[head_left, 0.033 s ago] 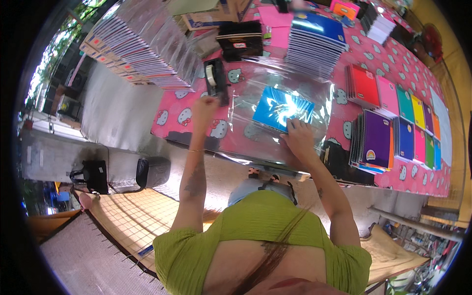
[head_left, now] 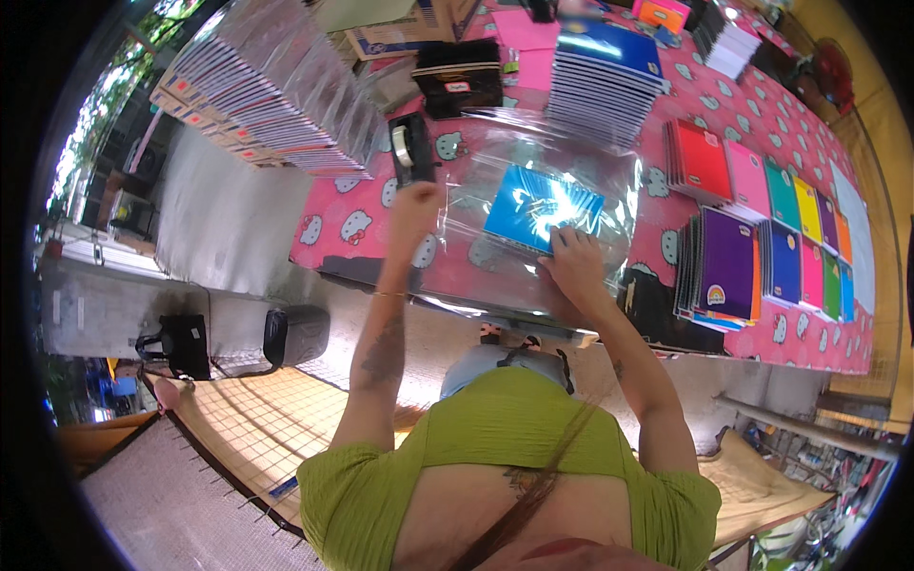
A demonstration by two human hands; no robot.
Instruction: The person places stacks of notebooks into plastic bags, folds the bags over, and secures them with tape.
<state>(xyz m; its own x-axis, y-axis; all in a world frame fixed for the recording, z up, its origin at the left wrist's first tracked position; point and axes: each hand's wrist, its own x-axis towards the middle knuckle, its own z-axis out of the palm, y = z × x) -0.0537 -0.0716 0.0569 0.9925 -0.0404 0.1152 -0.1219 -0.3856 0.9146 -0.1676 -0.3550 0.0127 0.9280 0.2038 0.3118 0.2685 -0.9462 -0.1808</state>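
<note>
A blue spiral notebook (head_left: 519, 205) lies on the table under or within a large sheet of clear plastic (head_left: 466, 224), with bright glare across its cover. My right hand (head_left: 577, 262) rests on the notebook's near right edge, fingers stretched out and pressing on the film. My left hand (head_left: 416, 202) is closed at the near end of a black tape dispenser (head_left: 411, 143), which carries a roll of pale tape. Whatever those fingers pinch is too small to make out.
Tall stacks of plastic-covered notebooks (head_left: 276, 95) stand at left. A blue notebook pile (head_left: 605, 81) stands behind the sheet, near a black pouch (head_left: 459, 81). Coloured notebooks (head_left: 728, 262) fill the right side. The pink patterned table's (head_left: 328, 224) front edge runs before me.
My left hand has moved a little to the right, staying closed by the tape dispenser. My right hand keeps its place on the blue notebook. The whole view has shifted slightly.
</note>
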